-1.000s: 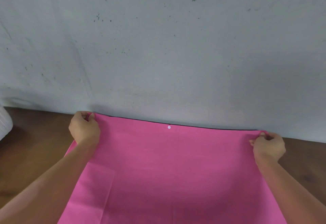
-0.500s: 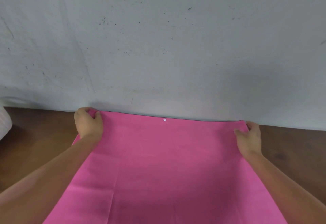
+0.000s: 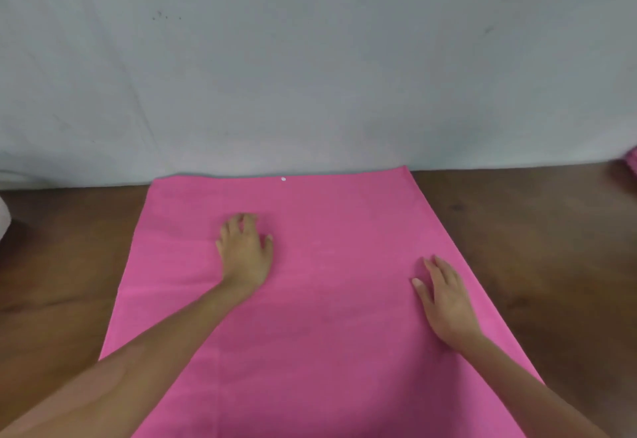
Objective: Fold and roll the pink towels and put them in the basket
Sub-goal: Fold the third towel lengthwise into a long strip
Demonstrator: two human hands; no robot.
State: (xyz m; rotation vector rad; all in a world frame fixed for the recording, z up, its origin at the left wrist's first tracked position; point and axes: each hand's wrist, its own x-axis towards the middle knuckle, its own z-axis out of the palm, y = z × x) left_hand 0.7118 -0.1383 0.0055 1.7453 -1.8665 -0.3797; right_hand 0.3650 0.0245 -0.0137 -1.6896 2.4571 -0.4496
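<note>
A pink towel (image 3: 331, 231) lies spread flat on the brown wooden table (image 3: 534, 248), its far edge against the wall. A small white dot (image 3: 283, 179) shows near that far edge. My left hand (image 3: 245, 251) rests palm down on the towel left of its middle, fingers slightly bent. My right hand (image 3: 444, 296) lies flat on the towel near its right edge, fingers straight. Neither hand holds anything. The towel's near end runs out of view at the bottom.
A pale grey wall (image 3: 310, 76) rises right behind the table. A bit of another pink thing (image 3: 631, 165) shows at the far right edge. Something white (image 3: 4, 217) sits at the far left edge of the table.
Both hands let go of the towel's far corners and moved back toward me onto its surface. The towel now lies flat, and the view has tilted down.
</note>
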